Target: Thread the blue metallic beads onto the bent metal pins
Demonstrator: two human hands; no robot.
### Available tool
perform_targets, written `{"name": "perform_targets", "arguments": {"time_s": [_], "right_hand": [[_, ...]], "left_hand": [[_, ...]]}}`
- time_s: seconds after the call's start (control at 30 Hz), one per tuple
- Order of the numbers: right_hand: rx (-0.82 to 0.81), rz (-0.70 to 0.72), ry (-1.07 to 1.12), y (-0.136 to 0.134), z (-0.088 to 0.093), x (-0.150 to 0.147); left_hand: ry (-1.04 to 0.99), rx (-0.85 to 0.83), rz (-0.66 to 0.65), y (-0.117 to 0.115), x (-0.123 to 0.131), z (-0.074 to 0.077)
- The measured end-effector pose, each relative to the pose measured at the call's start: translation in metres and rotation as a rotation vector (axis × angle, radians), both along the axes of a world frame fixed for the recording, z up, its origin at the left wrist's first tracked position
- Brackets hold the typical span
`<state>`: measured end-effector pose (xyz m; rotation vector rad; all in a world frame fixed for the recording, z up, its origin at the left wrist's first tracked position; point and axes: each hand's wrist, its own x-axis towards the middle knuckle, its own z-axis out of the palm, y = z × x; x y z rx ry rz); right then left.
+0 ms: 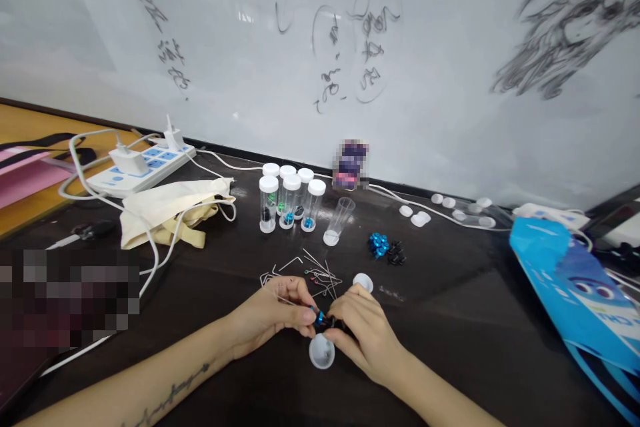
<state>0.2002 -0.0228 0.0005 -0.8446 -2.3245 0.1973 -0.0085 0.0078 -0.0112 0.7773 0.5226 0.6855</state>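
Observation:
My left hand [285, 310] pinches a small shiny blue part [319, 315], and a thin metal rod runs along its fingers. In my right hand [367, 330] is a small black piece [336, 322], brought up against the blue part; the fingers hide much of both. Just below the fingertips is a round white cap [321, 352] with something small inside. Another white cap [363, 281] lies behind my right hand. Several thin metal rods [325, 275], some bent like hex keys, are scattered beyond my hands. Further right sit a pile of blue parts [379, 245] and black screws [397, 253].
Capped clear tubes [269, 207] with small parts stand at the back, beside an uncapped tube [340, 221]. White caps [420, 218] lie farther right. A power strip [150, 170], cables, a cream bag [170, 210] and a blue bag [575, 287] flank the dark table.

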Motion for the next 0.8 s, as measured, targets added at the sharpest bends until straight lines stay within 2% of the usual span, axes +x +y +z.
{"name": "perform_targets", "arguments": {"time_s": [0.2,0.47,0.63,0.8], "right_hand": [[0.086,0.004,0.014,-0.0002,-0.0020,0.0001],[-0.011,-0.002,-0.023,-0.0001,0.0019,-0.0007],[0.043,-0.014,0.011,0.0002,0.0001,-0.0002],[0.026,-0.002,-0.010,-0.0006,-0.0008,0.0008]], "left_hand": [[-0.007,-0.014,0.030,0.0010,-0.0002,0.0020],[0.013,0.000,-0.002,0.0002,-0.0001,0.0001],[-0.012,-0.004,0.031,0.0014,0.0000,-0.0001],[0.009,0.026,-0.002,0.0011,-0.0002,-0.0022]]}}
